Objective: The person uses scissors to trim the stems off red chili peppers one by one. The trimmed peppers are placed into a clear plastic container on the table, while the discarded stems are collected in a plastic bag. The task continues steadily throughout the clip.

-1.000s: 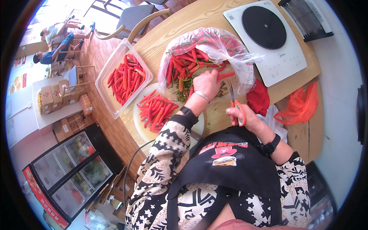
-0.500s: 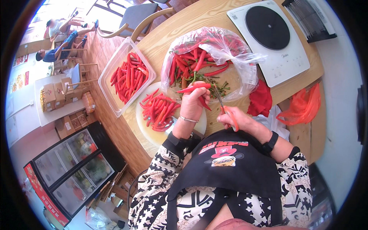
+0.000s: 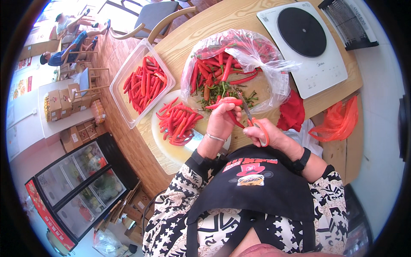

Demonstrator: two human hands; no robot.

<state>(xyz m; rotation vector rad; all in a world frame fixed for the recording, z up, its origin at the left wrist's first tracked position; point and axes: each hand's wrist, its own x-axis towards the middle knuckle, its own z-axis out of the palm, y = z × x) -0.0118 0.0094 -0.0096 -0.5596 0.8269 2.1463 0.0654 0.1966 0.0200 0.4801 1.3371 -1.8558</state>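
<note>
My left hand is closed round red chili peppers, which stick out past the fingers. In my right hand is a pair of scissors with orange handles; its blades point up beside the held peppers. Just beyond both hands, an open clear plastic bag holds many red chilies and a heap of green stem trimmings. A pile of chilies lies on a round white board to the left of my left hand.
A clear plastic tub of chilies stands at the table's left edge. At the far right are a white induction cooker and a small heater. Red cloth and an orange plastic bag lie right. Two people sit in the far left background.
My left hand has moved slightly right and down, and the peppers in it have shifted. The scissors remain in my right hand, beside the peppers.
</note>
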